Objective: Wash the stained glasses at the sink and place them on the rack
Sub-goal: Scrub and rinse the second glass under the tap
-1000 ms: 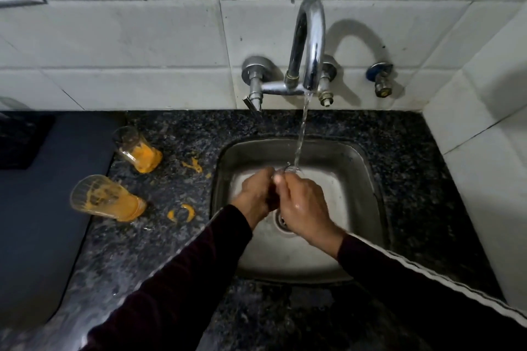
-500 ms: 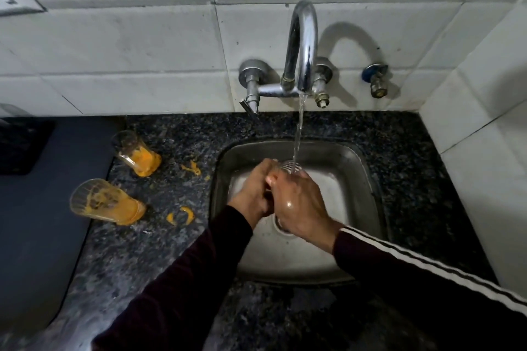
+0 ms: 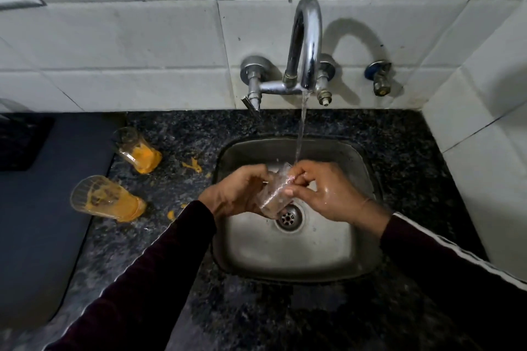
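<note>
A clear glass (image 3: 276, 194) is tilted over the steel sink (image 3: 288, 256), its mouth up under the running stream from the chrome tap (image 3: 305, 45). My left hand (image 3: 236, 194) grips the glass from the left side. My right hand (image 3: 325, 191), wet, pinches the glass near its rim with the fingertips. Two orange-stained glasses lie on their sides on the counter to the left: one near the wall (image 3: 137, 152), one closer to me (image 3: 105, 199).
Orange smears (image 3: 192, 165) spot the black granite counter (image 3: 176, 134) between the glasses and the sink. A dark blue mat (image 3: 37, 222) covers the counter at far left. White tiled walls close the back and right. A small valve (image 3: 380, 78) sticks out right of the tap.
My hands have parted and the glass now shows between them, tilted with its base toward the drain. Before, both hands were wrapped close around it.
</note>
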